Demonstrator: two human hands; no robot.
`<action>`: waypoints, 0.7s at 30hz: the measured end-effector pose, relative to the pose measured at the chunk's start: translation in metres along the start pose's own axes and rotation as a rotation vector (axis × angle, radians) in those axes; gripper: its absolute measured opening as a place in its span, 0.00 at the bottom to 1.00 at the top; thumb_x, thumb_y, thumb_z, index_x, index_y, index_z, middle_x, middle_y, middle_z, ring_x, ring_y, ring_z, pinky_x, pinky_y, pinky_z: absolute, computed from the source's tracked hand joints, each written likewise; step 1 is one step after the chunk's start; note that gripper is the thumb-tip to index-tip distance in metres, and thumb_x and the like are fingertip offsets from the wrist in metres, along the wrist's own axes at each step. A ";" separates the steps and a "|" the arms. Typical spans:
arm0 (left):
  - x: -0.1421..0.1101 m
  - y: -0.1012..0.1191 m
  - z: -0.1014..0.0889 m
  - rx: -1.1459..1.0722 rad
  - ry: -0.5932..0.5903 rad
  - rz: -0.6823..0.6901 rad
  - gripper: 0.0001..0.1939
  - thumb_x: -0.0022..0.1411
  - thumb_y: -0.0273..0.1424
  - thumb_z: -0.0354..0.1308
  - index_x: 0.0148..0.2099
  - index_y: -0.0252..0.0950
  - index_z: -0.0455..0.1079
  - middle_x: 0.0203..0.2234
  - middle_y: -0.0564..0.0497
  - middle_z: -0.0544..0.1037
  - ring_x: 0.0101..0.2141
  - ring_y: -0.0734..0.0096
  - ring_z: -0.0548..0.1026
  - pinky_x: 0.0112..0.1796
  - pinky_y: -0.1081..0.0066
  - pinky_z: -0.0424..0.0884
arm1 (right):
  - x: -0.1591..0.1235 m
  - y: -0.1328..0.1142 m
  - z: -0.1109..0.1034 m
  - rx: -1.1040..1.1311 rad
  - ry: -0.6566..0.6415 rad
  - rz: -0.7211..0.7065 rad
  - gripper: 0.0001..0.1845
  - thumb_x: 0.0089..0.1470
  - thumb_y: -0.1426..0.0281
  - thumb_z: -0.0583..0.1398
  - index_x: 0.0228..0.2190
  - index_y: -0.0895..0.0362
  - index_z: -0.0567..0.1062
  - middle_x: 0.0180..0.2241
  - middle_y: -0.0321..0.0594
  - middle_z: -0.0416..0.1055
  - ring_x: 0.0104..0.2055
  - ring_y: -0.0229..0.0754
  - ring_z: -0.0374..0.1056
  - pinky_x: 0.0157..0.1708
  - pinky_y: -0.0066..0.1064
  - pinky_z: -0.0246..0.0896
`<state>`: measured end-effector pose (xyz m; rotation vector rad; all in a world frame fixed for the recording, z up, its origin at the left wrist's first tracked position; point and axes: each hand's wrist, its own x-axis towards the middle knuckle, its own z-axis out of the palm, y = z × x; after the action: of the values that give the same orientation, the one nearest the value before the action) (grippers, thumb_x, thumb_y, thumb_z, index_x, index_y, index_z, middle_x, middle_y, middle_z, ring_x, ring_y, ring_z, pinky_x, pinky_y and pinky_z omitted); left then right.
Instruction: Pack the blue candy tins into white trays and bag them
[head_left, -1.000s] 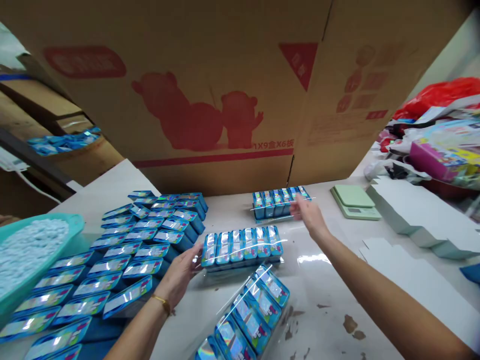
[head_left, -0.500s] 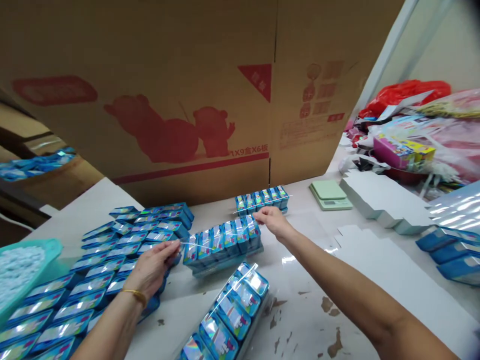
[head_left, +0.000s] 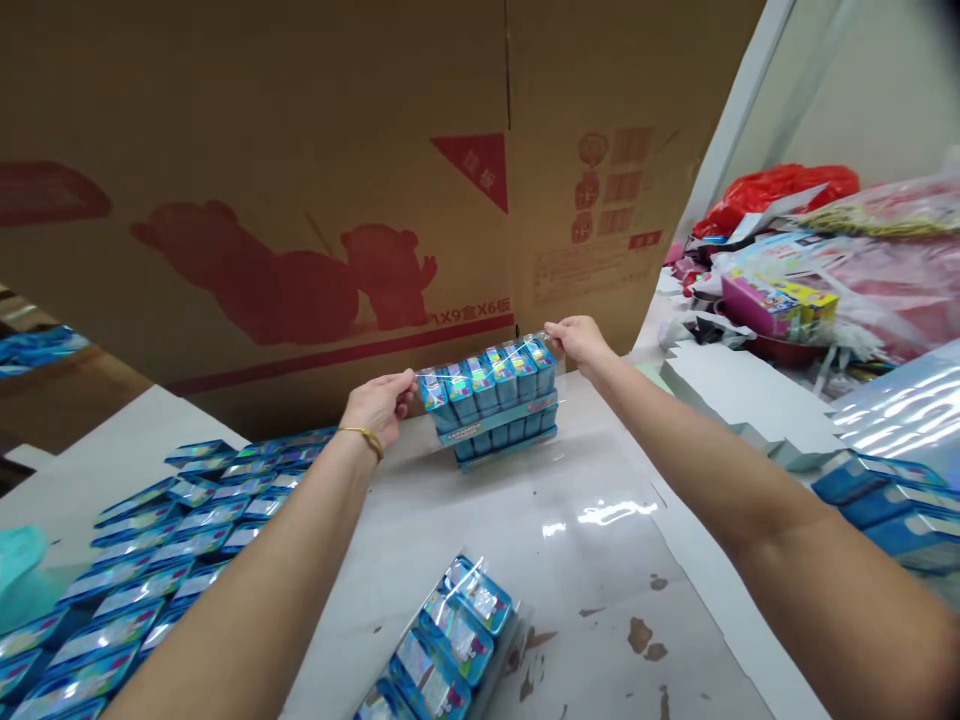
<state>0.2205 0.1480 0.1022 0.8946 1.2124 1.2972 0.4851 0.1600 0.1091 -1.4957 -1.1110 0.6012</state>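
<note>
Between my two hands is a clear plastic pack of small blue boxes [head_left: 491, 385] standing in a row. My left hand [head_left: 377, 405], with a gold bracelet on the wrist, pinches the clear film at the pack's left end. At the right end, my right hand [head_left: 581, 341] pinches the other corner of the film. Directly under it shows a second row of blue boxes [head_left: 510, 432]; whether the two touch I cannot tell. Nearer to me lies another film-wrapped pack [head_left: 450, 645], set at a slant on the white table [head_left: 570, 570].
A large cardboard carton [head_left: 360, 120] stands upright behind the packs. Many loose blue boxes [head_left: 172, 560] cover the left side, beside a turquoise basket [head_left: 22, 575]. On the right are white card trays [head_left: 750, 400], more blue boxes [head_left: 892, 510] and a heap of bags [head_left: 795, 200].
Both hands have carried the pack back and onto or just above the pack near the carton. The view has shifted; the green scale is now mostly hidden behind my right arm.
</note>
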 end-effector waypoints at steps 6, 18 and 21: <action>0.021 -0.013 0.022 0.051 0.048 0.037 0.07 0.41 0.27 0.61 0.24 0.32 0.64 0.16 0.56 0.68 0.16 0.86 0.61 0.18 0.81 0.51 | 0.023 0.038 0.006 -0.027 0.076 -0.002 0.16 0.42 0.66 0.57 0.10 0.57 0.61 0.09 0.29 0.56 0.14 0.29 0.50 0.18 0.24 0.45; -0.036 -0.025 -0.062 0.376 0.153 0.137 0.20 0.44 0.45 0.57 0.34 0.35 0.68 0.32 0.50 0.73 0.28 0.75 0.70 0.26 0.76 0.64 | -0.078 0.056 -0.024 -0.262 -0.006 -0.254 0.13 0.45 0.60 0.55 0.25 0.57 0.72 0.28 0.39 0.68 0.33 0.40 0.62 0.35 0.30 0.54; -0.119 -0.046 -0.140 0.564 0.234 0.121 0.18 0.45 0.48 0.54 0.34 0.42 0.69 0.36 0.53 0.73 0.38 0.66 0.70 0.35 0.69 0.67 | -0.160 0.072 -0.010 -0.113 -0.528 -0.031 0.17 0.46 0.57 0.54 0.24 0.57 0.73 0.24 0.37 0.69 0.29 0.39 0.63 0.32 0.29 0.55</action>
<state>0.1087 0.0045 0.0477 1.2539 1.7813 1.1936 0.4479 0.0191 0.0114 -1.4491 -1.5888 0.9596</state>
